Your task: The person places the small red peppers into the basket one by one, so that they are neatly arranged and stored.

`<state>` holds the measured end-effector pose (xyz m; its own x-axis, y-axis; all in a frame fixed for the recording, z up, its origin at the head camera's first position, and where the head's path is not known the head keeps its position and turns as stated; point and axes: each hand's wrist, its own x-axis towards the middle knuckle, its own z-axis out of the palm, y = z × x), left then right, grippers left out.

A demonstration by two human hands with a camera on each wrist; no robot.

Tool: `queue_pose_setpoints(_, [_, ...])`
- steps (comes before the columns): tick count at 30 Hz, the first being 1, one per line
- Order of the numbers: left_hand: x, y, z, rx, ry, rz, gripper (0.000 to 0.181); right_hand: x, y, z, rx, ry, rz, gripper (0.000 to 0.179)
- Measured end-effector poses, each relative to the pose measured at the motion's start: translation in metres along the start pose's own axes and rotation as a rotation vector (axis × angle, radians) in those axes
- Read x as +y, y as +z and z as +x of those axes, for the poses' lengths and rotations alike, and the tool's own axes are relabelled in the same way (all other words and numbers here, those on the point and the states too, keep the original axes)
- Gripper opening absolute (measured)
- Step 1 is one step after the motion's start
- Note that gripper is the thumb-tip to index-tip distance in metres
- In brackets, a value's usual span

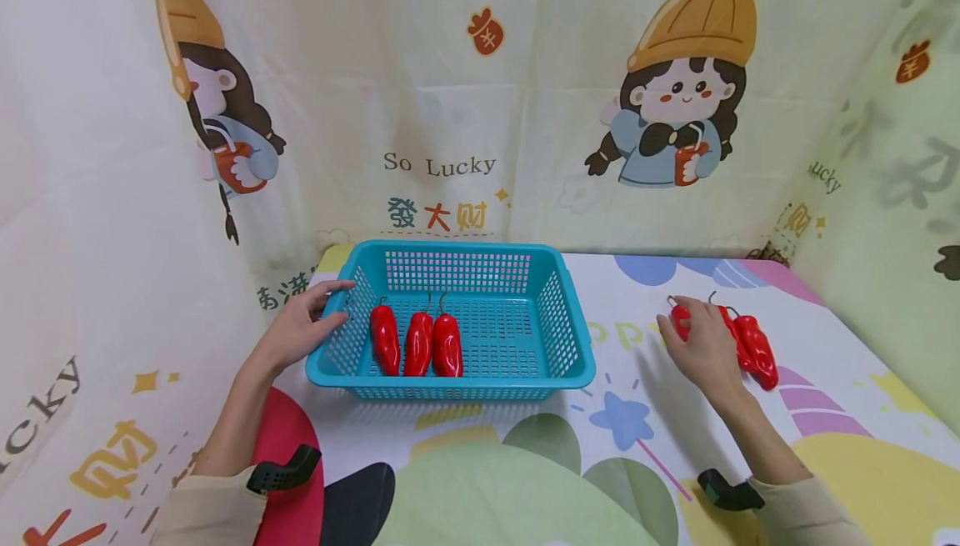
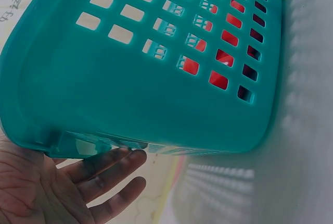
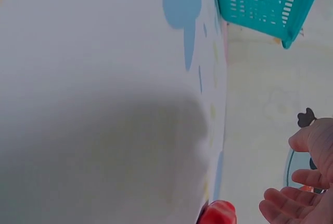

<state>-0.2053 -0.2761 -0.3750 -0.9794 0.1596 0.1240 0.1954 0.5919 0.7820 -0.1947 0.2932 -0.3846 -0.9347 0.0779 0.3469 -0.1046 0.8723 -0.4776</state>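
Note:
A blue-green plastic basket [image 1: 472,383] stands on the table with three glossy red chili peppers [image 1: 417,344] lying side by side in its left half. At its left rim, my left hand [image 1: 306,325] touches the edge with thumb and fingers apart; the left wrist view shows its fingers [image 2: 117,174] loosely extended by the basket corner. To the right, my right hand [image 1: 701,344] hovers over more red chili peppers [image 1: 756,350] on the table and partly hides them. Its fingers [image 3: 291,203] are slightly bent and hold nothing. One red pepper [image 3: 218,213] shows below this hand in the right wrist view.
A patterned cloth [image 1: 525,479] covers the table. Printed curtains [image 1: 540,112] hang behind it and along both sides. The basket's raised walls surround the peppers inside. Table surface lies between the basket and the right-hand peppers.

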Motion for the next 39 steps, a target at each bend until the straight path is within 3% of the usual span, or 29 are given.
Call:
queue_pose_setpoints(23, [0.004,0.0,-0.002,0.009,-0.005,0.013,0.059,0.03,0.002,0.011,-0.032,0.092,-0.077,0.062])
queue_pose_setpoints(39, [0.003,-0.001,-0.002,0.005,0.014,0.006,0.059,0.044,0.004,0.02,-0.102,0.141,-0.089,0.069])
